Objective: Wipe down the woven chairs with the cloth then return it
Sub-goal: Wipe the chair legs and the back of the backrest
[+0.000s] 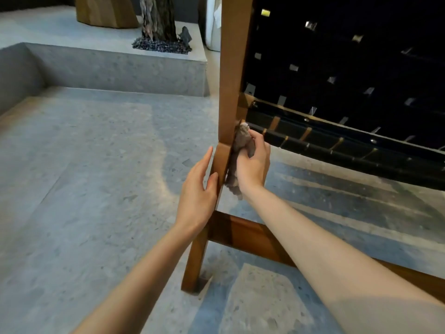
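The right hand [252, 162] grips the bunched grey cloth [238, 153] and presses it against the inner face of the woven chair's [337, 75] wooden leg post [232, 75], just below the seat rail. The left hand [198, 189] lies open, fingers straight, steadying the post's outer side. The likely risks: the loose tail of cloth hanging below the wrist could snag at the joint, or the wad could skip the corner where post meets black webbing.
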Motion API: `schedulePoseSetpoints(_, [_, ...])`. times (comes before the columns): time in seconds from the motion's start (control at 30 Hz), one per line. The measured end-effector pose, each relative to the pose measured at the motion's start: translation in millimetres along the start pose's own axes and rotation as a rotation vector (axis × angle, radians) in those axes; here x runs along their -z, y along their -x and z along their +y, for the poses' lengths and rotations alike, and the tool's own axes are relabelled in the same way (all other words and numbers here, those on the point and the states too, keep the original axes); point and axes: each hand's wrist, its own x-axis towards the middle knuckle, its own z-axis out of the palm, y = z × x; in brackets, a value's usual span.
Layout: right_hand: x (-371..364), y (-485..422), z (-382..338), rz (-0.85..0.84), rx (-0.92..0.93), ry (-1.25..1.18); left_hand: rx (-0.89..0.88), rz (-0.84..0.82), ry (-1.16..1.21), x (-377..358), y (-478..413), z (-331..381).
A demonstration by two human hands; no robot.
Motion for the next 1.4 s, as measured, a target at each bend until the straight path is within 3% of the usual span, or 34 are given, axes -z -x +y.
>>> schedulePoseSetpoints(0.17, [14, -3, 6, -0.179, 0.029, -0.081, -0.074, -0.072, -0.024, 4, -2, 5])
schedulePoseSetpoints(0.3, [27, 23, 20, -0.33, -0.027, -0.073, -0.022, -0.106, 0.086, -1, 2, 8])
schedulePoseSetpoints(0.5, [57, 36, 26, -0.612, 0.027, 0.052, -0.012, -0.029, 0.077, -5, 9, 11])
schedulePoseSetpoints(0.57, [64, 34, 26, -0.547, 0.054, 0.096, -0.063, 0.028, -0.033, -10, 16, 12])
schedulePoseSetpoints(0.63, [71, 31, 22, -0.333, 0.135, 0.104, -0.095, 0.074, -0.145, -16, 22, 12])
schedulePoseSetpoints(0.73, [79, 20, 15, -0.152, 0.438, 0.195, -0.117, 0.098, -0.255, -22, 26, 13])
schedulePoseSetpoints(0.83, [77, 4, 16, -0.18, 0.73, 0.404, -0.126, 0.096, -0.308, -24, 24, 15])
schedulePoseSetpoints(0.93, [58, -11, 16, -0.275, 0.746, 0.583, -0.127, 0.09, -0.288, -26, 21, 14])
schedulePoseSetpoints(1.03, [42, -24, 23, -0.269, 0.696, 0.922, -0.151, 0.095, -0.304, -27, 22, 12])
schedulePoseSetpoints(1.1, [44, -32, 33, -0.214, 0.788, 1.109, -0.197, 0.104, -0.366, -28, 23, 13])
schedulePoseSetpoints(1.17, [50, -37, 40, -0.057, 0.985, 1.28, -0.257, 0.136, -0.463, -32, 25, 13])
schedulePoseSetpoints(1.23, [54, -43, 42, 0.037, 1.121, 1.336, -0.307, 0.134, -0.543, -37, 29, 14])
schedulePoseSetpoints(1.4, [70, -50, 38, 0.031, 1.254, 1.515, -0.346, -0.001, -0.719, -49, 40, 14])
